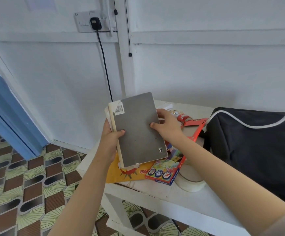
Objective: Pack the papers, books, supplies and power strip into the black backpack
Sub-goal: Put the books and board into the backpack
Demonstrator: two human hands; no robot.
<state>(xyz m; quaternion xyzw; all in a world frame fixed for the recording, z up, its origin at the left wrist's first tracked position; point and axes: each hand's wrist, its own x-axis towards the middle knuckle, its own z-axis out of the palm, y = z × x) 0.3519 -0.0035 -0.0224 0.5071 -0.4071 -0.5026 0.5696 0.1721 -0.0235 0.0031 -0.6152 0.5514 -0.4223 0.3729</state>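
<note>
Starting at the left, my left hand (112, 136) clamps the near-left edge of a small stack of books topped by a grey-covered notebook with a barcode sticker (139, 128), thumb on the cover and fingers hidden beneath. My right hand (166, 124) pinches the same stack at its right edge, thumb on top. The stack is lifted clear above the left part of the white painted surface (155, 193).

Under it, near the front-left corner of the surface, lies a yellow printed booklet (129, 174), overlapped by a colourful flat box of Staedtler crayons or pencils (169, 169). Just beside the box, toward the front edge, sits a roll of clear packing tape (192, 182). Behind my right hand are a red-capped glue bottle (180, 115) and a red cardboard frame-shaped package (196, 128). The black fabric backpack with white piping (254, 147) fills the right end.

To do this step well, I judge I should square the books' edges between both hands before carrying them right, then feed them in spine first, flat against the back panel.

I cannot see the backpack's opening, so whether it is unzipped is unclear. How many books are in the stack is hard to tell. The power strip is not visible; only a black cord (105, 65) runs down from the wall socket behind the surface.
</note>
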